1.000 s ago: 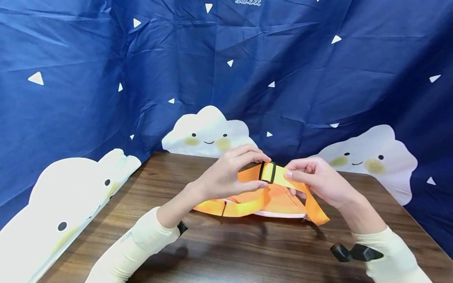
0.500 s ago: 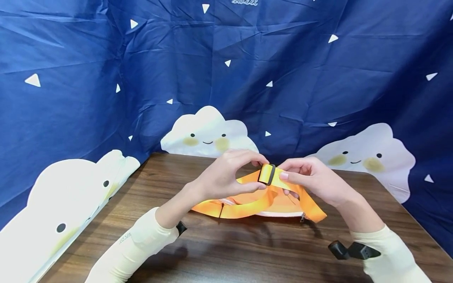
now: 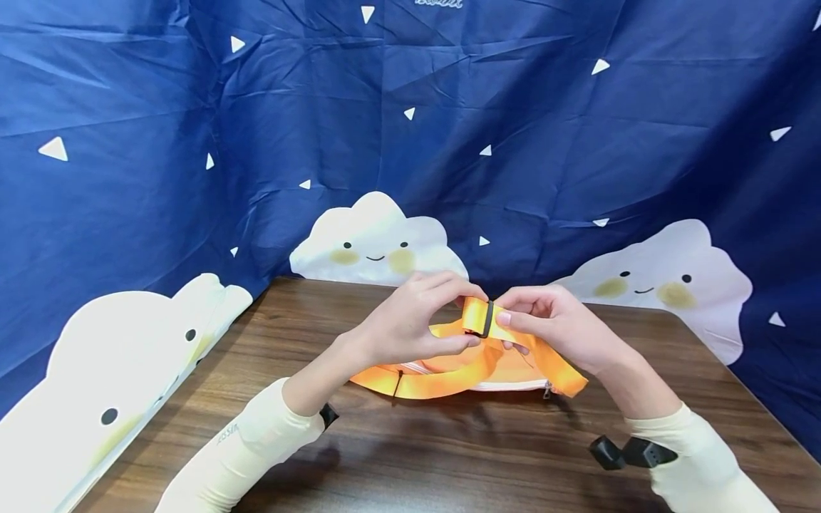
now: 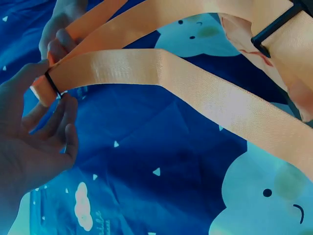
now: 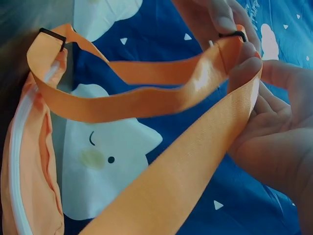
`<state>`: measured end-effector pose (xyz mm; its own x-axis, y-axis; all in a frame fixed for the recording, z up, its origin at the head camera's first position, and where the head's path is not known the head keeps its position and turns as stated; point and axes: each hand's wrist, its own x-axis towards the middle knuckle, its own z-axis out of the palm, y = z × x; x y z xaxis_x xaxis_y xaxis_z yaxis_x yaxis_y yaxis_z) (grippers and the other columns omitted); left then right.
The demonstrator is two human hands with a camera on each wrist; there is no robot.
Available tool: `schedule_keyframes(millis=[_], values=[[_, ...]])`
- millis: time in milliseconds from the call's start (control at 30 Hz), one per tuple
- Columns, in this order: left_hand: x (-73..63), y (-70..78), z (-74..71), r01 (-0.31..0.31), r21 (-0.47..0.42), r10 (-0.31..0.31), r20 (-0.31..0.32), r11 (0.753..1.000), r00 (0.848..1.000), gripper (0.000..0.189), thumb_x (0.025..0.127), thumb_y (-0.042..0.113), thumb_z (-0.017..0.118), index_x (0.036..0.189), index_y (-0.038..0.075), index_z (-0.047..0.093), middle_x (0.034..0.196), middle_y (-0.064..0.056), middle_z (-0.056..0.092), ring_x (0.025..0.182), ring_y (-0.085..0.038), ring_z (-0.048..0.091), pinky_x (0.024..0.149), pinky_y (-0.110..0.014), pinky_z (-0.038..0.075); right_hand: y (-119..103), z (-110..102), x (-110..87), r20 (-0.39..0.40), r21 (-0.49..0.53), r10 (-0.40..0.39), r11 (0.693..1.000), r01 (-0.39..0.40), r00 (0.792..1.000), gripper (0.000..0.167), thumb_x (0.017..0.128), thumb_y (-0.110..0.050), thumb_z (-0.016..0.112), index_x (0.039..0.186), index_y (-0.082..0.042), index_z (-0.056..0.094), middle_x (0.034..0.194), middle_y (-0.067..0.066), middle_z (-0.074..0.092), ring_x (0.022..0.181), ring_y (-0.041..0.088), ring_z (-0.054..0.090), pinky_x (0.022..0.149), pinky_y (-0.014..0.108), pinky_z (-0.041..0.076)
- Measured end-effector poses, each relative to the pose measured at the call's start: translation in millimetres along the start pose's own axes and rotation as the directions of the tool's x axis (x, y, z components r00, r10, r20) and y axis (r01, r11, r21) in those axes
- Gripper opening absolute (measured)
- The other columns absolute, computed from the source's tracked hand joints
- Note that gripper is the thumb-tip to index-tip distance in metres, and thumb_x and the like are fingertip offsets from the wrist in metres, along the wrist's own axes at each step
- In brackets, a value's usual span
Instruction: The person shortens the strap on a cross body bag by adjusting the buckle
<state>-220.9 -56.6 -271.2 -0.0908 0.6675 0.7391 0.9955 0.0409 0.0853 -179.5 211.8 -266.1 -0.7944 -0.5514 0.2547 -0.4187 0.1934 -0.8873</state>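
My left hand pinches a black strap slider between thumb and fingertips. Yellow-orange webbing strap runs through this slider, and a short loop bulges out on its left side. Just to the right, my right hand pinches the strap between thumb and fingers, and a length hangs below it. Behind and beneath lies an orange bag with a white zipper, partly covered by strap and hands. Another black slider sits on the strap beside the bag in the right wrist view.
A brown wood-grain table lies under the bag and both forearms. Blue cloth printed with white clouds and triangles hangs behind the table and along its left side. Each wrist carries a black device, such as the right one.
The slider has turned from nearly face-on to nearly edge-on, and a strap loop now bulges at its left. My right hand has shifted slightly left, closer to my left hand.
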Motion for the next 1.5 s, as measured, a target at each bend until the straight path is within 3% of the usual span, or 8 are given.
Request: schedule_keyframes(millis=[167,400,500,700,933,1167,1333,1500], values=[[-0.9,-1.7,-1.3,0.006,0.02,-0.006,-0.016,1.0,1.0,0.04,0.088,0.026,0.081,0.121,0.008,0.066,0.11,0.003,0.063,0.101,-0.002,0.056,0.092,-0.021,0.044,0.1,-1.3,1.1,-0.011,0.006,0.02,1.0,-0.02,1.0,0.018,0.102,-0.009,0.061,0.115,0.0,0.071,0.085,0.019,0.067,0.066,0.027,0.06,0.056,0.029,0.053],[-0.9,0.0,-10.5,0.044,0.038,-0.043,-0.034,0.998,0.998,0.04,0.087,0.025,0.082,0.119,0.01,0.066,0.112,0.003,0.063,0.101,-0.004,0.058,0.091,-0.022,0.045,5.1,-20.7,-2.7,-0.011,-0.051,-0.012,0.999,0.011,1.0,0.015,0.102,-0.004,0.06,0.111,0.001,0.071,0.069,0.012,0.057,0.058,0.025,0.052,0.05,0.034,0.044],[-1.5,0.8,-11.4,0.052,0.031,-0.052,-0.025,0.998,0.998,0.04,0.086,0.025,0.083,0.119,0.01,0.066,0.111,0.004,0.064,0.1,-0.004,0.059,0.09,-0.022,0.045,7.5,-22.6,-3.1,-0.012,-0.04,-0.02,0.999,0.019,1.0,0.015,0.101,-0.002,0.06,0.11,0.001,0.071,0.069,0.01,0.056,0.06,0.024,0.052,0.051,0.034,0.044],[-1.7,2.3,-8.8,0.066,0.04,-0.066,0.003,0.997,0.998,0.041,0.085,0.028,0.083,0.117,0.01,0.066,0.105,0.005,0.064,0.095,-0.005,0.057,0.086,-0.021,0.045,7.9,-13.2,-1.1,-0.029,-0.055,-0.014,0.998,0.013,0.999,0.017,0.101,-0.006,0.062,0.113,-0.002,0.073,0.08,0.013,0.065,0.067,0.024,0.056,0.055,0.03,0.047],[-2.7,3.6,-5.6,0.093,0.069,-0.095,0.03,0.993,0.995,0.04,0.087,0.03,0.081,0.119,0.012,0.064,0.106,0.005,0.063,0.093,-0.006,0.055,0.084,-0.021,0.044,5.9,-4.3,1.2,-0.04,-0.022,0.028,0.999,-0.029,0.999,0.018,0.101,-0.01,0.065,0.115,-0.003,0.073,0.098,0.02,0.071,0.083,0.024,0.065,0.069,0.03,0.056],[-3.8,1.9,-12.0,0.091,0.142,-0.092,0.003,0.986,0.996,0.04,0.088,0.034,0.08,0.119,0.014,0.065,0.107,0.007,0.063,0.096,-0.005,0.055,0.083,-0.024,0.043,12.0,-20.5,-2.9,-0.005,-0.06,-0.023,0.998,0.022,1.0,0.019,0.101,-0.004,0.061,0.117,0.002,0.07,0.081,0.02,0.064,0.067,0.022,0.059,0.057,0.029,0.051],[-4.5,1.0,-12.3,0.104,0.136,-0.106,0.008,0.985,0.994,0.042,0.087,0.035,0.081,0.119,0.015,0.064,0.107,0.008,0.063,0.097,-0.004,0.055,0.083,-0.024,0.042,15.6,-26.4,-4.9,0.003,-0.061,-0.032,0.998,0.032,0.999,0.018,0.101,-0.002,0.061,0.115,0.001,0.07,0.091,0.016,0.07,0.077,0.023,0.063,0.067,0.03,0.055],[-4.6,0.2,-9.4,0.107,0.085,-0.108,0.008,0.991,0.994,0.044,0.085,0.035,0.083,0.119,0.014,0.065,0.106,0.007,0.064,0.096,-0.005,0.055,0.083,-0.024,0.044,17.1,-21.4,-1.6,0.009,-0.072,-0.071,0.995,0.071,0.997,0.017,0.1,-0.001,0.061,0.114,-0.002,0.071,0.081,0.014,0.065,0.066,0.026,0.055,0.056,0.032,0.048]])
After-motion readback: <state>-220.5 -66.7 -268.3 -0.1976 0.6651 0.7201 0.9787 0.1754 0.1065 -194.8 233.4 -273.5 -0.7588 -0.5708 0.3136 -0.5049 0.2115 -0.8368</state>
